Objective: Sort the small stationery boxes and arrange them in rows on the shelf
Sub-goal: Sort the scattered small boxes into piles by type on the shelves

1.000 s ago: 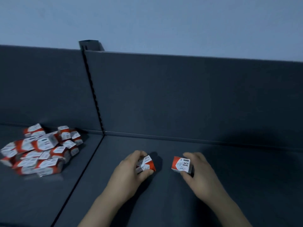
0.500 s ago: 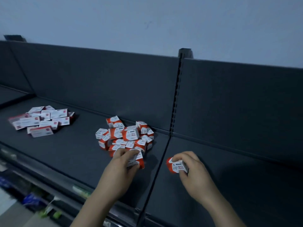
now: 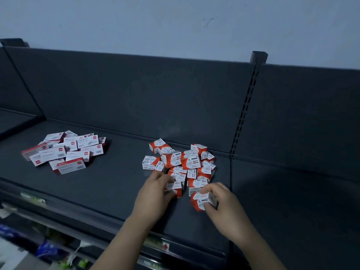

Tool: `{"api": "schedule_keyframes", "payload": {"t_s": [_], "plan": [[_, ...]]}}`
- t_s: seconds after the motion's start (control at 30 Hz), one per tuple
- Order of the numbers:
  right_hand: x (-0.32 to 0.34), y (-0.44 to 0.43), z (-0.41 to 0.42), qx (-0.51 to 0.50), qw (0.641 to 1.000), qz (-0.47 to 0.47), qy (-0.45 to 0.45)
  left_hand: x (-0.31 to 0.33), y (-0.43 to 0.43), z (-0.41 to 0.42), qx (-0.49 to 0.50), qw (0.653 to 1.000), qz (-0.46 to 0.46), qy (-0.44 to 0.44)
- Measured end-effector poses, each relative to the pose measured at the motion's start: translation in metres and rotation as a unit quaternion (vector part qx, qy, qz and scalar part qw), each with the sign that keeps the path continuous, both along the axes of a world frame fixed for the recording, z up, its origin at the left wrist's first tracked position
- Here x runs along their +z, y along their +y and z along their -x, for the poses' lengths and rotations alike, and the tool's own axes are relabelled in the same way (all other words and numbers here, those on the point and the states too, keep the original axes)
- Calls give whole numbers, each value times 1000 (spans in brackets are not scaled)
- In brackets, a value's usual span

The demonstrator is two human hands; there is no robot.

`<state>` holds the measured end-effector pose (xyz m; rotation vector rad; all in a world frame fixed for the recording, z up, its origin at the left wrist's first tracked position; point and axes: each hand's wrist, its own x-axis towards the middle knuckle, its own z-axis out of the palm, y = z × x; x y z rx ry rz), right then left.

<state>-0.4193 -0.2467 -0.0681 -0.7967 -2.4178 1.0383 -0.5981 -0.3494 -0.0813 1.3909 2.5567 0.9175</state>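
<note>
On the dark shelf (image 3: pixel 109 184), at the near edge of the box pile (image 3: pixel 183 162), left hand (image 3: pixel 155 193) and right hand (image 3: pixel 224 207) each grip one box; flat packs (image 3: pixel 66 151) lie far left

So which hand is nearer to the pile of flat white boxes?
Left. The left hand is to the right of the flat white boxes; the right hand is farther right.
</note>
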Motion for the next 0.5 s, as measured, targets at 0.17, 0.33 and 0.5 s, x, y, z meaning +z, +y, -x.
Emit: {"api": "schedule_keyframes", "payload": {"t_s": [0.17,0.33,0.5], "plan": [[-4,2,13,-12,998,-59,-13,-6,7,8,13,1000,-16,8],[-19,9,15,-24,998,-55,1,-9,5,4,22,999,-29,-9],[-26,12,19,-45,993,-110,7,-6,-2,-3,35,998,-39,29]]}}
